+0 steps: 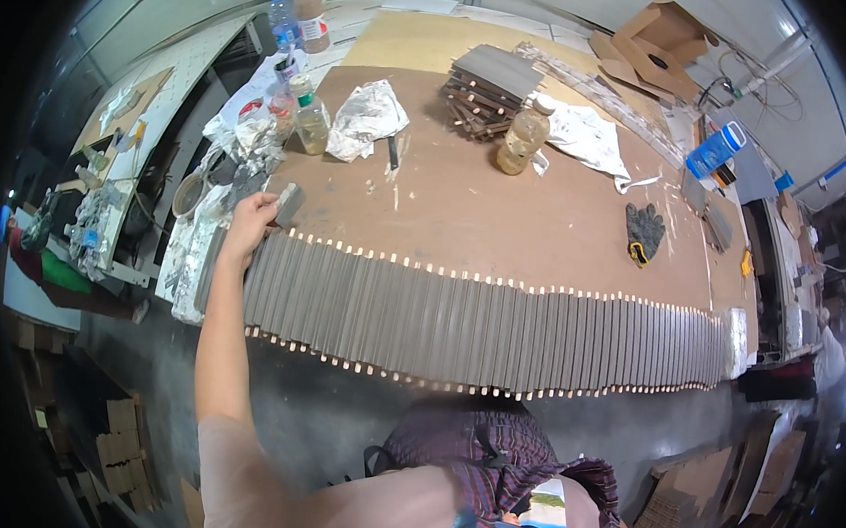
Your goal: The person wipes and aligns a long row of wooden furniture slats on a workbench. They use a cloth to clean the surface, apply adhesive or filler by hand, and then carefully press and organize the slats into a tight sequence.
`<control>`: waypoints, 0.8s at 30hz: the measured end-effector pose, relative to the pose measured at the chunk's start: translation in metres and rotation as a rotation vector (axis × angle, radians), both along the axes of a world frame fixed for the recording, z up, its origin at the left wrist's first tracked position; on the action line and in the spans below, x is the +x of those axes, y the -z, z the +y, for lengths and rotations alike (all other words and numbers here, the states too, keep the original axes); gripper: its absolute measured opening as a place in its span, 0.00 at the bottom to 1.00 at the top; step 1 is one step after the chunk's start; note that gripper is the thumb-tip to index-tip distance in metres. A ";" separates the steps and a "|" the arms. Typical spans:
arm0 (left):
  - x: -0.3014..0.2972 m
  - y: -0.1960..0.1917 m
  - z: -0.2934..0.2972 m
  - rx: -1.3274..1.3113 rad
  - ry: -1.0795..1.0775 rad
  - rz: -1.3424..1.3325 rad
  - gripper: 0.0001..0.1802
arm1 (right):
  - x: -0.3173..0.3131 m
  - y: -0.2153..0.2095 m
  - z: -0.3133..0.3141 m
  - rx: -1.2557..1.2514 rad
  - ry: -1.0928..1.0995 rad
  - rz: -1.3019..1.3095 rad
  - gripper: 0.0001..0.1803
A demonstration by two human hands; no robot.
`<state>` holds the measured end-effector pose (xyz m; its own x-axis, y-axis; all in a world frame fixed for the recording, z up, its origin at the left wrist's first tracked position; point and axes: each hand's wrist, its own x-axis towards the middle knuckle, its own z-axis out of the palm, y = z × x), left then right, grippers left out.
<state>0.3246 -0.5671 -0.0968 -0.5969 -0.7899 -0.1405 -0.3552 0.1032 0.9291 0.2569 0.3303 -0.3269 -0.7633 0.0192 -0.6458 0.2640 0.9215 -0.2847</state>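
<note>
A long row of grey-brown wooden slats [464,328] with pale dowel ends lies side by side along the near edge of a brown worktable [496,214]. My left hand [249,224] reaches to the row's left end and grips a small grey block [288,204] resting against the first slats. My right hand is out of view. A stack of similar dark slats [486,89] sits at the far side of the table.
Two bottles of yellowish liquid [310,118] [523,139], crumpled white wrappings [367,117], a dark glove [644,231] and a blue-and-white container [715,149] lie on the table. Cardboard pieces [654,42] sit at the far right. A cluttered bench [117,164] stands left.
</note>
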 end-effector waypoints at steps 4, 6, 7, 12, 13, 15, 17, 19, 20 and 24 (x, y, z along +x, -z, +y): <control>-0.053 0.036 -0.055 0.071 0.110 -0.280 0.09 | 0.027 -0.002 0.027 0.028 0.047 0.077 0.10; -0.070 0.056 -0.071 0.078 0.126 -0.328 0.12 | 0.049 -0.015 0.027 -0.088 0.251 0.065 0.09; -0.076 0.064 -0.078 0.075 0.149 -0.363 0.12 | 0.061 -0.020 0.025 -0.146 0.358 0.060 0.09; -0.072 0.111 -0.156 -0.338 0.220 -0.584 0.21 | 0.093 -0.055 0.036 -0.055 0.247 0.165 0.09; -0.055 0.113 -0.173 -0.468 0.144 -0.682 0.21 | 0.079 -0.090 0.005 0.070 0.291 0.137 0.08; -0.047 0.117 -0.180 -0.966 -0.052 -0.598 0.21 | 0.065 -0.098 0.023 -0.021 0.420 0.451 0.05; -0.091 0.084 -0.133 -0.513 0.205 -0.295 0.19 | 0.030 -0.158 0.008 -0.088 0.511 0.619 0.07; -0.138 0.017 0.012 -0.317 0.343 -0.032 0.15 | -0.009 -0.196 -0.004 -0.212 0.654 0.734 0.11; -0.145 -0.019 0.082 -0.356 0.408 0.042 0.15 | -0.038 -0.220 -0.024 -0.417 0.672 0.743 0.11; -0.173 -0.108 0.379 -0.207 1.055 0.111 0.23 | -0.128 -0.248 -0.090 -1.116 0.741 0.562 0.09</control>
<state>0.1515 -0.1879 0.0108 -0.9912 0.1277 0.0337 0.0899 0.4661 0.8802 0.1285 0.2404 -0.0794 -0.9541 0.2111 -0.2126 0.1857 -0.1404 -0.9725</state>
